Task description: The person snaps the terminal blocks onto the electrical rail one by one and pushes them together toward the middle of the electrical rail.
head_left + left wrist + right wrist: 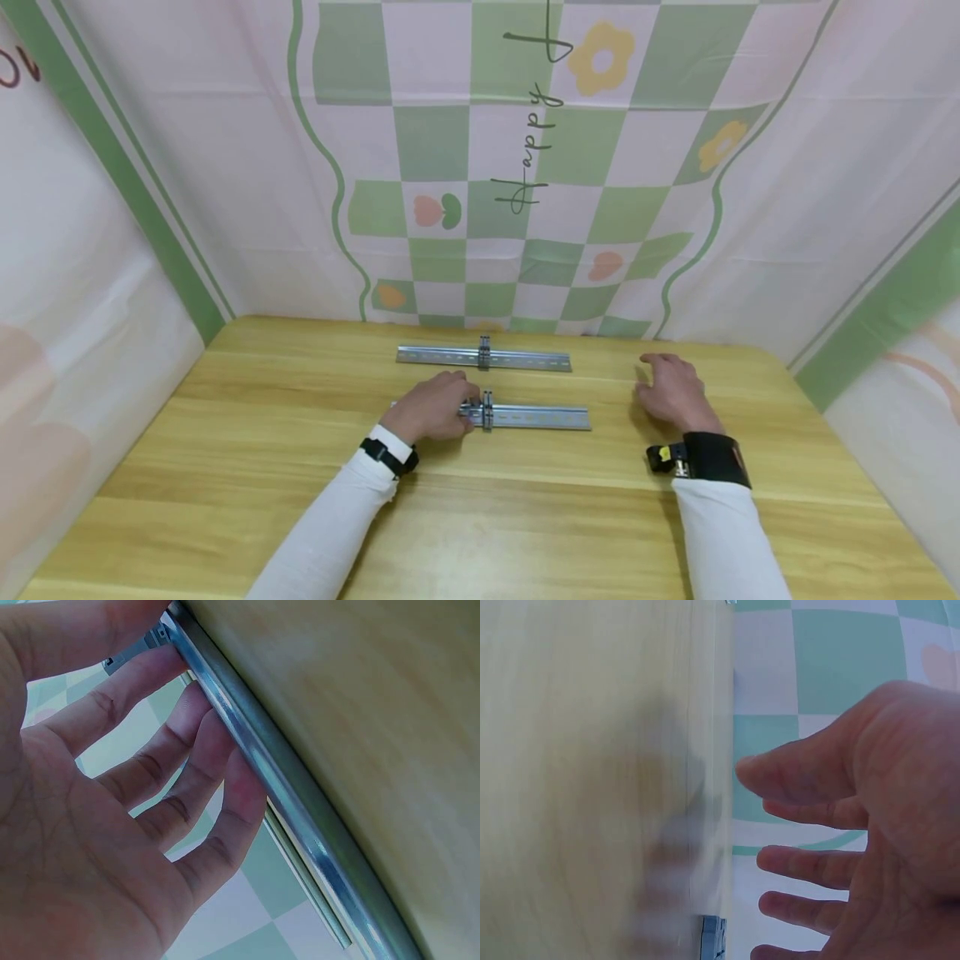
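Across the near part of the table lies a slotted metal DIN rail with a narrow grey terminal block standing on it. My left hand grips this rail just left of the block, covering its left portion. In the left wrist view, the fingers lie along one long edge of the rail; the thumb tip is out of view. To the right, my right hand holds nothing, its fingers spread apart above the table. A small grey block shows below that hand in the right wrist view.
A second DIN rail lies farther back, roughly parallel, carrying its own grey block near the middle. The wooden table ends at a hanging checkered cloth, and cloth also hangs on both sides.
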Demonstrator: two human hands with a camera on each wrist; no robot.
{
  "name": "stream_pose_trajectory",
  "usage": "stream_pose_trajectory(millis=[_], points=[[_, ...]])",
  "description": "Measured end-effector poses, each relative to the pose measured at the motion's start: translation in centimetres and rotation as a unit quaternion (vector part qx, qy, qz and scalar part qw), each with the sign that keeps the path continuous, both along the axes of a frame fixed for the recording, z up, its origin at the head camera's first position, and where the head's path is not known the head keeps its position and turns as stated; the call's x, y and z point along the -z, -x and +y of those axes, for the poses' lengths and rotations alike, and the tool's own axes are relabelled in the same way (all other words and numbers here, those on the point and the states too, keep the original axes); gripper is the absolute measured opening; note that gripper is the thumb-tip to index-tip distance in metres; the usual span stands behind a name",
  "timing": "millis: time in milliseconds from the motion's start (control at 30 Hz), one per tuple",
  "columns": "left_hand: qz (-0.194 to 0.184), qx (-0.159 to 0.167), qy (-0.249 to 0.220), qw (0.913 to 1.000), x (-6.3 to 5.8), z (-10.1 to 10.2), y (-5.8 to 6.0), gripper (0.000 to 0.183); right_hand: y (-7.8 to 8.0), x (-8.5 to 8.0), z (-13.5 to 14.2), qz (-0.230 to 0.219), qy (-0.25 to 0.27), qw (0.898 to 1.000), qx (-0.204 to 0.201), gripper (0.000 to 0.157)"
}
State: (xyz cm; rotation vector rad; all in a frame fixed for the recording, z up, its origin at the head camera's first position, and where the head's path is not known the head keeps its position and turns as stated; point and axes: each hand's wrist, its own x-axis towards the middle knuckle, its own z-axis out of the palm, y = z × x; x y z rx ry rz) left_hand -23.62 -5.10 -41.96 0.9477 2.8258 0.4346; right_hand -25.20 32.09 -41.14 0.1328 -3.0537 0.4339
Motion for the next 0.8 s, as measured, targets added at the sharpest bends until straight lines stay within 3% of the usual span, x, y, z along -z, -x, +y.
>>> stream_pose_trajectory(millis=[800], points=[[0.002, 0.000, -0.001, 1.0000, 0.2, 0.0, 0.1, 0.043, -0.3, -0.2, 1.4, -0.067, -0.002, 0.998, 0.011, 0.050]])
